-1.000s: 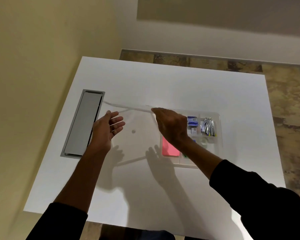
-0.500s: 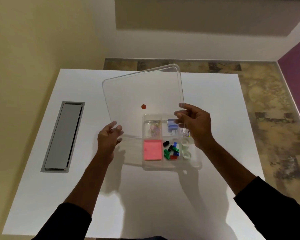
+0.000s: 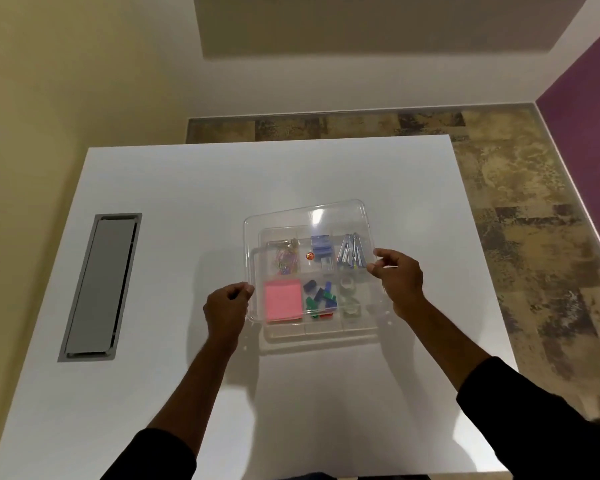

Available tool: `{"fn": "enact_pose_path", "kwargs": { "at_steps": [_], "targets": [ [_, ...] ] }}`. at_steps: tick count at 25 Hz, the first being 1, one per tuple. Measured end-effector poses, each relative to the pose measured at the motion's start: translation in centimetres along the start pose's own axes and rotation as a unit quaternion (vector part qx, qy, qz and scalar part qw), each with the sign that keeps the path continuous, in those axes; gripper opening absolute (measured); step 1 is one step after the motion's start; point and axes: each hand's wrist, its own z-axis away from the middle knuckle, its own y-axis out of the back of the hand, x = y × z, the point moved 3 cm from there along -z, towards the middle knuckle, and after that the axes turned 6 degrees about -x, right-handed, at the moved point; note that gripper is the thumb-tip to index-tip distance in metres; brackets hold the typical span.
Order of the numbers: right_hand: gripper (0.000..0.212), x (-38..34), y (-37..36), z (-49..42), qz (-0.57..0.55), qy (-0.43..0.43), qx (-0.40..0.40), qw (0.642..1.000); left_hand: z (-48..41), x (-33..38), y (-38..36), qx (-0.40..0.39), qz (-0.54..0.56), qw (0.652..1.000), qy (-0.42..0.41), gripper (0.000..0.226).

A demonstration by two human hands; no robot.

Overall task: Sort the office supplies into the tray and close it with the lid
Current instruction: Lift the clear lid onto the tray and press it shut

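Lid (image 3: 291, 216), clear plastic, hovers skewed over the tray (image 3: 321, 336) near the counter's (image 3: 187, 188) right edge, overhanging its far-left corner. Left hand (image 3: 226, 308) pinches the lid's left rim in a closed grip; right hand (image 3: 397, 277) pinches the right rim. Lowered this crooked, it may likely catch a tray wall and not seat. Transparency blurs both outlines; whether the near edges touch cannot be told.

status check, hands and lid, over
Left hand and right hand both gripping clear plastic lid. Lid held over clear divided tray, skewed, not seated. Supplies sorted inside; nothing blocking.
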Motion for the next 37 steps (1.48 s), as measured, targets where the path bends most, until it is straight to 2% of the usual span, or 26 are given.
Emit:
{"fn": "enact_pose_path", "kwargs": {
  "at_steps": [7, 11, 15, 19, 24, 26, 28, 31, 33, 35, 37],
  "targets": [
    [0.044, 3.6, 0.2, -1.1, 0.094, -0.027, 0.004, 0.995, 0.4, -1.8, -1.7, -0.013, -0.064, 0.998, -0.009, 0.046],
    [0.041, 4.6, 0.4, -1.2, 0.116, -0.023, 0.023, 0.993, 0.2, -2.6, -2.5, -0.020, -0.086, 0.996, -0.010, 0.039],
    [0.041, 5.4, 0.5, -1.6, 0.129, -0.033, 0.018, 0.991, -0.2, -2.6, -3.3, -0.018, -0.085, 0.996, -0.022, 0.009],
    [0.041, 6.3, 0.2, -1.9, 0.137, -0.036, 0.014, 0.990, -0.7, -1.9, -3.6, 0.001, -0.095, 0.995, -0.031, 0.017],
    [0.044, 5.9, 0.3, -2.4, 0.156, -0.041, 0.004, 0.987, -2.1, -2.8, -3.8, -0.012, -0.109, 0.994, -0.006, 0.030],
    [0.056, 5.3, 0.1, -2.1, 0.195, -0.019, -0.009, 0.981, -2.1, -2.9, -4.1, -0.011, -0.143, 0.989, -0.020, 0.052],
    [0.077, 4.8, -0.6, -1.1, 0.269, 0.026, -0.034, 0.962, -1.5, -3.2, -4.7, -0.022, -0.221, 0.974, -0.049, 0.085],
    [0.115, 5.0, -2.3, 1.3, 0.393, 0.134, -0.099, 0.904, 0.4, -4.0, -6.8, -0.072, -0.362, 0.912, -0.176, 0.116],
    [0.133, 5.8, -3.5, 2.5, 0.448, 0.158, -0.126, 0.871, 1.4, -5.1, -8.5, -0.109, -0.405, 0.881, -0.220, 0.124],
    [0.140, 7.0, -4.5, 2.7, 0.483, 0.150, -0.136, 0.852, 1.8, -5.8, -9.8, -0.118, -0.417, 0.874, -0.218, 0.124],
    [0.140, 8.0, -4.8, 2.5, 0.491, 0.131, -0.146, 0.849, 1.7, -6.4, -10.3, -0.111, -0.420, 0.875, -0.214, 0.124]
  ]
}}
